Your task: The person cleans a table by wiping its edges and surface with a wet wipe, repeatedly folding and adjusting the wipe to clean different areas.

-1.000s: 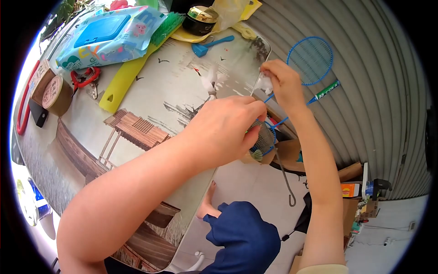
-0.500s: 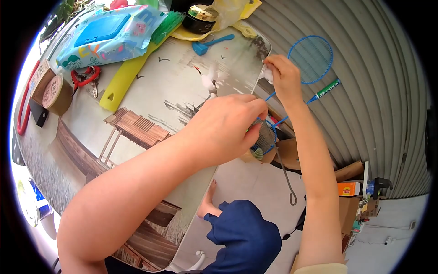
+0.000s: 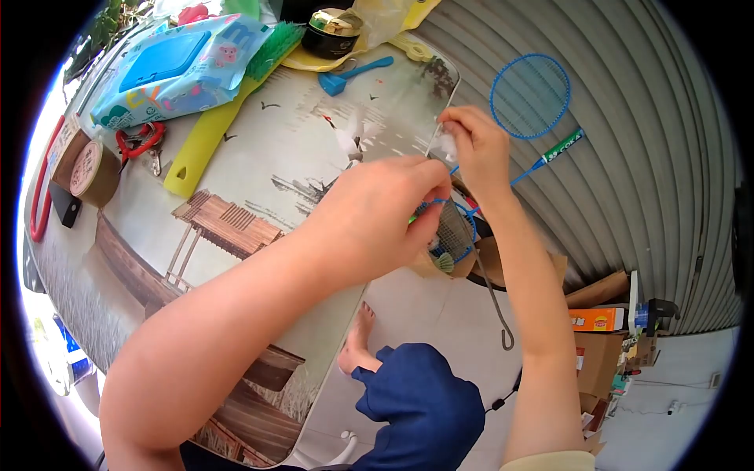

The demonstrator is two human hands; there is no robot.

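Note:
My right hand [image 3: 481, 149] is raised past the table's far right edge, its fingers pinched on a small, soft white wad [image 3: 448, 146]. I cannot tell whether the wad is tissue, cotton or thin plastic. Lower and to the left, my left hand [image 3: 385, 208] hovers over the table's edge with thumb and fingers closed together. A tiny green bit shows by its thumb, but what those fingers hold is hidden. The two hands are close together, not touching. Beneath them lies the table [image 3: 259, 157], printed with a crane, a pavilion and boats.
On the table lie a wipes pack [image 3: 177, 71], a yellow-green brush [image 3: 200, 149], a blue scoop [image 3: 353, 74], a black jar [image 3: 332, 35], red-handled scissors [image 3: 141, 141] and a tape roll [image 3: 96, 174]. A blue racket [image 3: 530, 96] leans by the corrugated shutter [image 3: 628, 157]. Boxes [image 3: 601, 361] stand lower right.
Both hands have shifted slightly left in view, with the right hand also a little lower. The white wad shows more clearly below the right fingers. The tabletop items keep their arrangement.

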